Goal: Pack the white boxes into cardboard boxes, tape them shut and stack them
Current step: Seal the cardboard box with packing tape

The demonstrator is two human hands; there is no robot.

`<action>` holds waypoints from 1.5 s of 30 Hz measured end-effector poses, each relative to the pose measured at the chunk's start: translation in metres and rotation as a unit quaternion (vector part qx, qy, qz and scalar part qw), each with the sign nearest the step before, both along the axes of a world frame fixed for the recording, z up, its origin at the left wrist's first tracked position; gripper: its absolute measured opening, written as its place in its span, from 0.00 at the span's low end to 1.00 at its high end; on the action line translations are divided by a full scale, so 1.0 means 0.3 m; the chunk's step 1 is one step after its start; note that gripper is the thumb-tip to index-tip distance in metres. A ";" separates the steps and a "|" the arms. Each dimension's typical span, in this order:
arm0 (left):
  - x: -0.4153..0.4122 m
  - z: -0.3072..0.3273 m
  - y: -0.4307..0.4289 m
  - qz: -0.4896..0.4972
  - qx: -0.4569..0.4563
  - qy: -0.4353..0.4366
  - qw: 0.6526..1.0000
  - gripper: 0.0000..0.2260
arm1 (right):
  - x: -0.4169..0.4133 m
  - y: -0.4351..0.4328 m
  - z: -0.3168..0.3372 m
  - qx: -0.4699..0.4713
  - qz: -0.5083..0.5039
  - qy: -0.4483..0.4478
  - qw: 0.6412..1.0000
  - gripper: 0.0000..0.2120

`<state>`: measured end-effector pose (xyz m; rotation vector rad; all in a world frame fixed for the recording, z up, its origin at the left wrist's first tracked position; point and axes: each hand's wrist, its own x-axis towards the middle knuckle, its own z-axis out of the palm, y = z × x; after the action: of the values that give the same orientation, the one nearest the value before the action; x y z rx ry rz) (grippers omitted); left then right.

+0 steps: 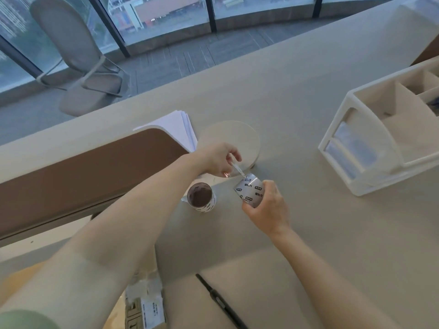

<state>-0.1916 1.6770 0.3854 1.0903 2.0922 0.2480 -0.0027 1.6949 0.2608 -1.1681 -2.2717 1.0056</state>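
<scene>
My right hand point(267, 210) grips a roll of clear printed tape point(249, 189) just above the beige table point(308, 233). My left hand point(219, 159) pinches the loose end of that tape point(237, 169) and holds it stretched up and to the left of the roll. A second tape roll point(201, 197) with a brown core stands on the table just left of my right hand. A cardboard box with a printed label point(146, 309) shows at the bottom edge under my left forearm. No white boxes are in view.
A round beige disc point(234, 138) and a stack of white paper point(175, 127) lie behind my hands. A white desk organiser with drawers point(370, 143) stands at the right. A black pen-like tool point(221, 302) lies near the front. A brown panel point(83, 167) runs along the left. A chair point(78, 58) stands beyond the table.
</scene>
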 end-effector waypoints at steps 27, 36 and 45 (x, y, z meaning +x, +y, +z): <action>0.093 -0.208 -0.169 -0.162 0.183 0.344 0.906 0.28 | -0.060 -0.050 -0.069 -0.086 -0.026 0.002 0.996 0.22; 0.129 -0.225 -0.131 -0.166 0.028 0.262 0.950 0.39 | -0.053 -0.049 -0.081 -0.097 -0.023 -0.008 0.995 0.23; 0.144 -0.242 -0.125 -0.136 0.002 0.258 0.957 0.43 | -0.087 -0.024 -0.096 -0.117 -0.005 -0.135 0.984 0.24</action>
<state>-0.1485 1.6396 0.3129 1.5543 2.3443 -0.1893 -0.0287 1.6877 0.2319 -1.4916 -2.3960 1.2000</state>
